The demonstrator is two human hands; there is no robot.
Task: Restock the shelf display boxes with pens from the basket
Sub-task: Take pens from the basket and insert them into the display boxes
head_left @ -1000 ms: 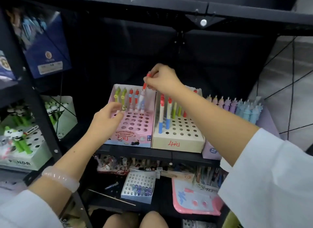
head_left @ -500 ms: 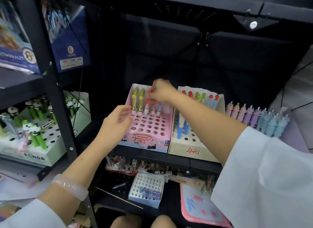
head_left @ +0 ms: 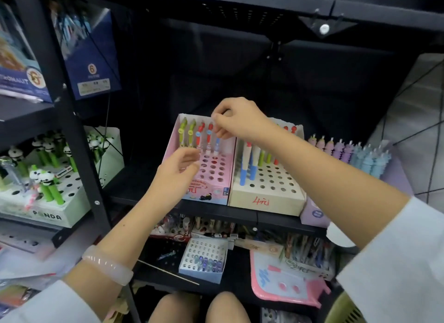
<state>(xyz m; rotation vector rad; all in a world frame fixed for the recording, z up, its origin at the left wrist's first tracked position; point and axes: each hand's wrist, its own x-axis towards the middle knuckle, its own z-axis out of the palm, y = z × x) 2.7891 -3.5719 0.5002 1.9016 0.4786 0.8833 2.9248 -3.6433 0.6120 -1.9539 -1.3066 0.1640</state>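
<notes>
A pink display box [head_left: 217, 176] and a beige display box [head_left: 269, 193] stand side by side on the black shelf. The pink box's back row holds two green pens, two red pens and a blue pen [head_left: 217, 146]. My right hand [head_left: 237, 121] hovers over that row, its fingertips pinching the top of the blue pen, which stands in its hole. My left hand [head_left: 180, 169] rests with relaxed fingers against the pink box's left side. The beige box holds several pens at its back. A green basket's corner [head_left: 343, 310] shows at the bottom right.
A black shelf post [head_left: 72, 130] stands to the left, with a panda pen box [head_left: 48, 214] beyond it. A lilac box of pastel pens [head_left: 348, 152] sits right of the beige box. The lower shelf carries a small white-blue box [head_left: 204, 258] and a pink tray [head_left: 283, 284].
My right hand brought a pen down from above the boxes into the pink box's back row. My left hand stayed at the pink box's side.
</notes>
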